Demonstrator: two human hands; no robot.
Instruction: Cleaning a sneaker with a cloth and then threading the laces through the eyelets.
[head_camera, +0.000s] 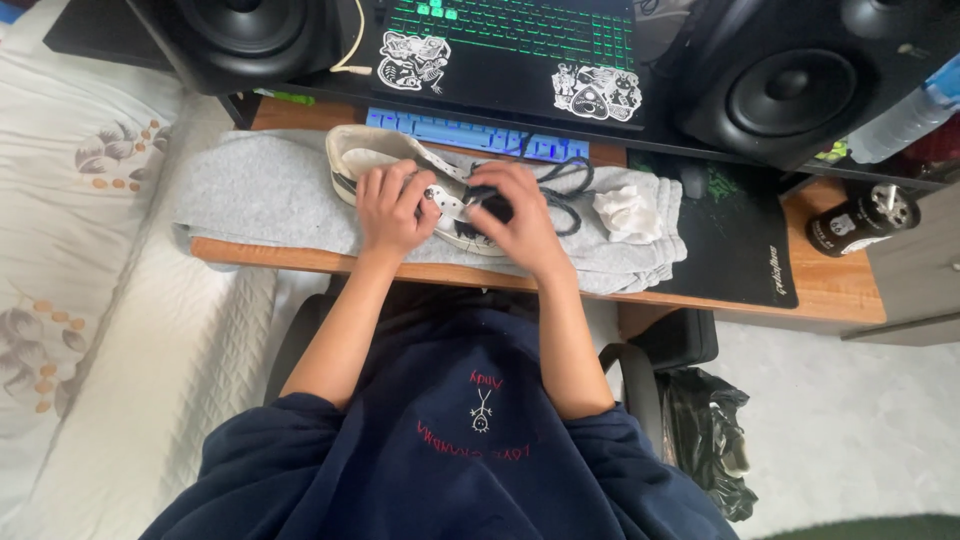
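Midway through lacing, left hand (392, 208) steadies a white sneaker (400, 170) lying on a grey cloth (270, 190) on the bench (840, 285), fingers pressed on its eyelets; right hand (515, 215) has fingers pinching the dark lace (565, 195). Upper eyelets look unthreaded. A crumpled white sock (628, 213) and blue keyboard (470, 133) crowd close

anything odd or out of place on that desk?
Yes: a white sneaker lies on its side on a grey cloth spread over the desk, black lace loose. Both hands are on it. A crumpled white wad sits beside.
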